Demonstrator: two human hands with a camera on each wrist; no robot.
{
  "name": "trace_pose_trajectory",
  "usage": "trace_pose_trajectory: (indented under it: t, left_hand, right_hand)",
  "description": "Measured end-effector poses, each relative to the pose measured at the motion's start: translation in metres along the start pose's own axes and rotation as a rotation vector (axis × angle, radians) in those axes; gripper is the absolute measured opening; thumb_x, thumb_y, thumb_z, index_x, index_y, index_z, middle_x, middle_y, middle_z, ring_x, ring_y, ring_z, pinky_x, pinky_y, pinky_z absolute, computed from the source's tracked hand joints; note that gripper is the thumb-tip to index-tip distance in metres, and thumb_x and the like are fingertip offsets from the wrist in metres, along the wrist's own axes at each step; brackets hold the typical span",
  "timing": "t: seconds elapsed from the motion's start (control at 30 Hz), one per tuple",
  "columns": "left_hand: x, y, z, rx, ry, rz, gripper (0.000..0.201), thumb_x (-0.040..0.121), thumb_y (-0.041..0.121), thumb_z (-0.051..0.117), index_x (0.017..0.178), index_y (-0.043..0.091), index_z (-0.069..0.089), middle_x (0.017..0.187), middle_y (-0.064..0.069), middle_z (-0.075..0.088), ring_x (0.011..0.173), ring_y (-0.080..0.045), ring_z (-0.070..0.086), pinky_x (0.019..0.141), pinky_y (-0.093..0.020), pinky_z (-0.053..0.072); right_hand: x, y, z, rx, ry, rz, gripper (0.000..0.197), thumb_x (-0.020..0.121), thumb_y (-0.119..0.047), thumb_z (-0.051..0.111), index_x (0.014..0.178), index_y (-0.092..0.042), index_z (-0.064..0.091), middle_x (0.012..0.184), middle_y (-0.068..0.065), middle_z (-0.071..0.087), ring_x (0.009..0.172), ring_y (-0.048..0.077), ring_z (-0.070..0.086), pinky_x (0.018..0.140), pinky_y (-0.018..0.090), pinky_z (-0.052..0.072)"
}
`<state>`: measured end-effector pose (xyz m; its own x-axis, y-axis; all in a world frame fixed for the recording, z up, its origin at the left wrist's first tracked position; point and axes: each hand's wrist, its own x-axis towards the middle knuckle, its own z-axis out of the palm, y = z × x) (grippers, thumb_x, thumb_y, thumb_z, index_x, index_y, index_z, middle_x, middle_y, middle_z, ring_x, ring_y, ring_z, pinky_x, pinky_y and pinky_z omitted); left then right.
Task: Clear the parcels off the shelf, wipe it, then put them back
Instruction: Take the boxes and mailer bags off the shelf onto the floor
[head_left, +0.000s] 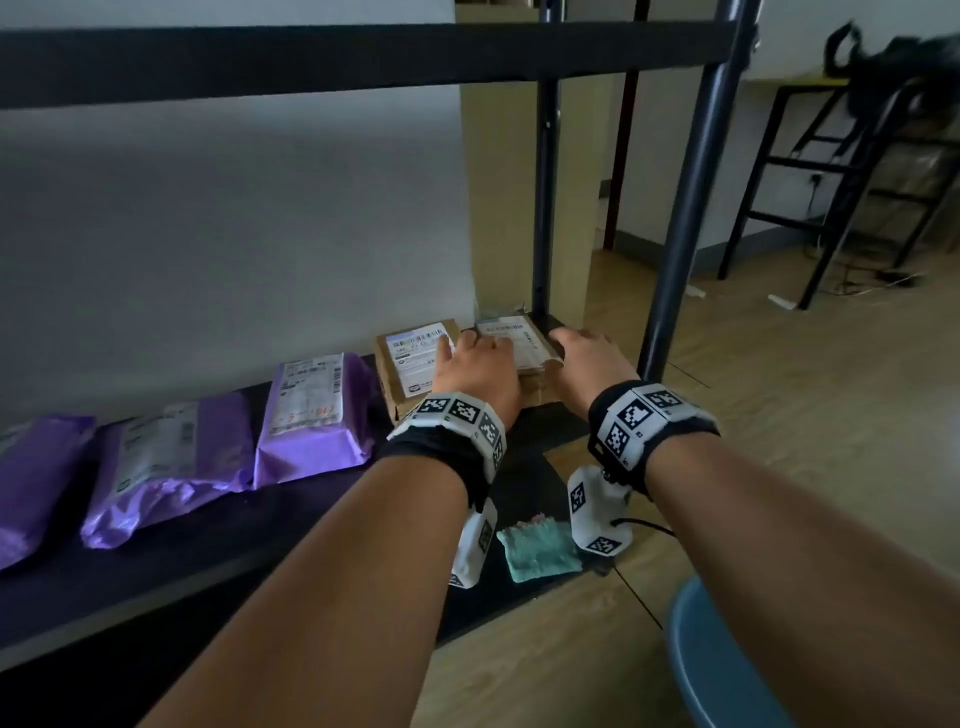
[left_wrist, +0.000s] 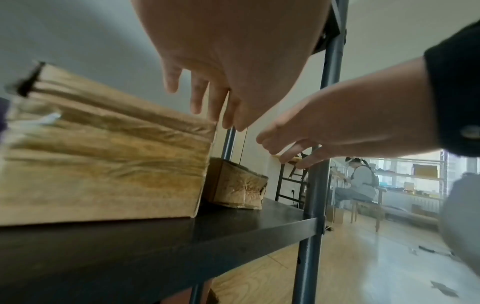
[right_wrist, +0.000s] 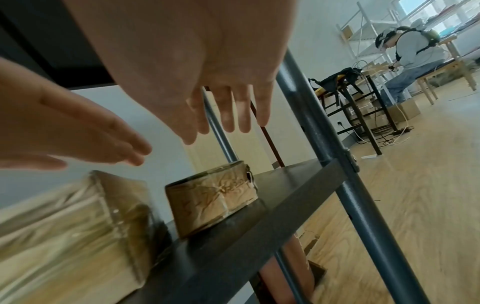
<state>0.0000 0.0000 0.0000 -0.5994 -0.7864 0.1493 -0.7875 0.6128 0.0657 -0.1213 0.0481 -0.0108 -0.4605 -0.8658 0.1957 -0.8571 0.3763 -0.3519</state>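
While both hands hover over the right end of the shelf (head_left: 291, 525), we judge the task to stand at one of two points — before clearing, or near the end of putting back — and these views alone cannot settle which.

Left hand (head_left: 475, 366): fingers straight and slightly spread, holding nothing. From the left wrist view the fingertips (left_wrist: 215, 115) sit just above the top edge of the large box (head_left: 415, 366), close to it; whether they touch we cannot tell.

Right hand (head_left: 589, 358): fingers (right_wrist: 241, 115) straight, together and holding nothing. They hang above and slightly beyond the small box (right_wrist: 211, 198), apart from it.

Parcels: all those we see lie on the shelf. The small box sits between the two hands; the large box lies under the left fingers. Three purple bags trail away to the outer side of the left hand — the nearest bag (head_left: 317, 415) just beside the large box, the middle bag (head_left: 171, 467) and the far bag (head_left: 36, 483) beyond it.

Cloth (head_left: 537, 545): a pale green piece lies on the shelf's front edge, behind both wrists, gripped by neither hand.

Remaining work, as we read it: if the parcels are untouched, everything is left; if they are returned, only straightening the two boxes remains. No dust or wipe marks show either way.
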Motion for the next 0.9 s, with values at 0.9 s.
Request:
trace_pose_trajectory:
  t: [0.9]
  left_hand:
    - [-0.017, 0.028, -0.014, -0.032, 0.001, 0.000, 0.032, 0.095, 0.019, 0.040, 0.115, 0.010, 0.063, 0.116, -0.011, 0.065, 0.115, -0.026, 0.055, 0.114, -0.039, 0.027]
  right_hand:
    - [-0.011, 0.010, 0.002, 0.276, -0.012, 0.268, 0.037, 0.095, -0.029, 0.036, 0.116, -0.008, 0.058, 0.110, 0.014, 0.065, 0.099, 0.031, 0.062, 0.076, 0.033, 0.048]
